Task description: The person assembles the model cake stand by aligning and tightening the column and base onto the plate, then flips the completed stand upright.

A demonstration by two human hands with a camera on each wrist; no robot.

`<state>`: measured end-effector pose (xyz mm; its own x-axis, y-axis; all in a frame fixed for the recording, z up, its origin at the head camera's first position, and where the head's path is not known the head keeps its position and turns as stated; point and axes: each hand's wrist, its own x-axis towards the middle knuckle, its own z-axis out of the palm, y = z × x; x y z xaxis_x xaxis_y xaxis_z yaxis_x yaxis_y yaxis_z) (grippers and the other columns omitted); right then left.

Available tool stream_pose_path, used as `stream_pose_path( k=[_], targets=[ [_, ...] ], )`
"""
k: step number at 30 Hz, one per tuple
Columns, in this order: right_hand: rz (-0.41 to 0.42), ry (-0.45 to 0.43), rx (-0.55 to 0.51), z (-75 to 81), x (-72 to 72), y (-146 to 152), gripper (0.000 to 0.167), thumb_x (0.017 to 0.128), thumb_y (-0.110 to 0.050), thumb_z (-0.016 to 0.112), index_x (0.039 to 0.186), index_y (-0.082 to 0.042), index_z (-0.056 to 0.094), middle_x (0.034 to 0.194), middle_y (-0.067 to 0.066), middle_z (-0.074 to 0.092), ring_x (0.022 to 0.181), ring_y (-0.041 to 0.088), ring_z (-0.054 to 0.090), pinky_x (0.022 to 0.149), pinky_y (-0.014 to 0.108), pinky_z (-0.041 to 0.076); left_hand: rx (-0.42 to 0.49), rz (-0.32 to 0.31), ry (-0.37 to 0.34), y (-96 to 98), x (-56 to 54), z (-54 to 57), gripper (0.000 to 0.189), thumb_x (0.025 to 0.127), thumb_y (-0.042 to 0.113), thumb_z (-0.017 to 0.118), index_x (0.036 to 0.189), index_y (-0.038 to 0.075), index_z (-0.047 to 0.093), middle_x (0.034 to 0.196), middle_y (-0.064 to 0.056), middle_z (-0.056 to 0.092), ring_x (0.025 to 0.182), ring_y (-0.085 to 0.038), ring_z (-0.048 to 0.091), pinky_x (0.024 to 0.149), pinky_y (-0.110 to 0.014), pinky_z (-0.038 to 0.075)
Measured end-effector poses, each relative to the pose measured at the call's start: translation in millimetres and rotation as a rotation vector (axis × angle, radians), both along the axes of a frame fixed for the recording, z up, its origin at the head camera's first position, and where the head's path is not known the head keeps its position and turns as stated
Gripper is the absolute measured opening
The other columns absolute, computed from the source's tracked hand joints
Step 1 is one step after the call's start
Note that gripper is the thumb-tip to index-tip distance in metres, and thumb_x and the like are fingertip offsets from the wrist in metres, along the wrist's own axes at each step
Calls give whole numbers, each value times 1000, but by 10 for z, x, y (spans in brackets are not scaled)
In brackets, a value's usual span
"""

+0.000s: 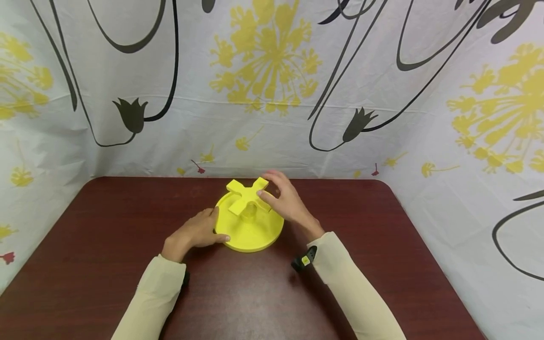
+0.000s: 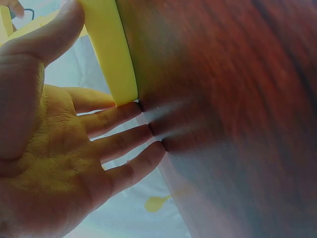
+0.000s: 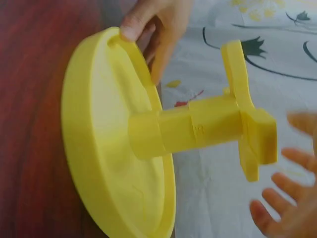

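A yellow plastic stand has a round, rimmed base [image 1: 250,239], an upright column [image 3: 185,126] in its middle and a four-armed cross-shaped knob [image 1: 248,194] on top. My left hand [image 1: 200,229] grips the left side of the base, with the thumb over the rim and the fingers along its outer edge; in the left wrist view the fingertips touch the table. Beside the knob is my right hand [image 1: 288,200], fingers spread and loosely bent. In the right wrist view, a gap shows between that hand and the knob.
The stand rests on a dark reddish-brown table [image 1: 127,212], towards its far edge. Behind and beside it hangs a white cloth [image 1: 178,151] printed with yellow and grey flowers. A black wrist strap [image 1: 304,259] shows at my right cuff.
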<state>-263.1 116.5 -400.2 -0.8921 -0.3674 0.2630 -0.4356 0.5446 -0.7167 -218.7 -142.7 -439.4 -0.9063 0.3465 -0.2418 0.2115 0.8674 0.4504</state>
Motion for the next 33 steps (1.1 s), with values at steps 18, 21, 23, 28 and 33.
stream_pose_path(
  k=[18,21,23,28,33],
  targets=[
    [110,23,325,54,-57,-184,61,88,-38,75,139,-11,57,154,8,43,140,33,35,112,52,32,-17,0,-15,-1,-11,0,101,90,46,71,154,-10,16,151,-31,33,138,-46,36,110,-57,35],
    [75,59,329,17,-31,-218,60,87,-39,76,137,-11,59,150,8,47,137,33,39,111,50,34,-54,-7,-13,6,-6,-3,100,91,47,69,153,-11,16,152,-32,31,139,-46,35,109,-58,36],
    [58,88,340,3,-6,-241,58,88,-39,76,135,-10,60,148,9,49,134,33,41,111,48,35,-79,-12,-4,12,-2,-4,99,92,47,68,153,-12,18,152,-33,31,138,-47,35,108,-58,36],
    [19,137,378,-3,40,-265,54,89,-41,74,131,-11,62,144,7,52,130,33,44,109,46,35,-100,-25,12,34,-7,-3,96,93,46,67,152,-12,19,151,-34,31,138,-47,36,106,-60,37],
    [57,104,372,19,16,-211,60,90,-45,72,139,-13,57,151,8,45,137,34,39,112,50,34,-86,-32,7,1,-44,-8,99,92,51,66,154,-10,18,151,-32,32,137,-47,36,106,-61,37]
  ],
)
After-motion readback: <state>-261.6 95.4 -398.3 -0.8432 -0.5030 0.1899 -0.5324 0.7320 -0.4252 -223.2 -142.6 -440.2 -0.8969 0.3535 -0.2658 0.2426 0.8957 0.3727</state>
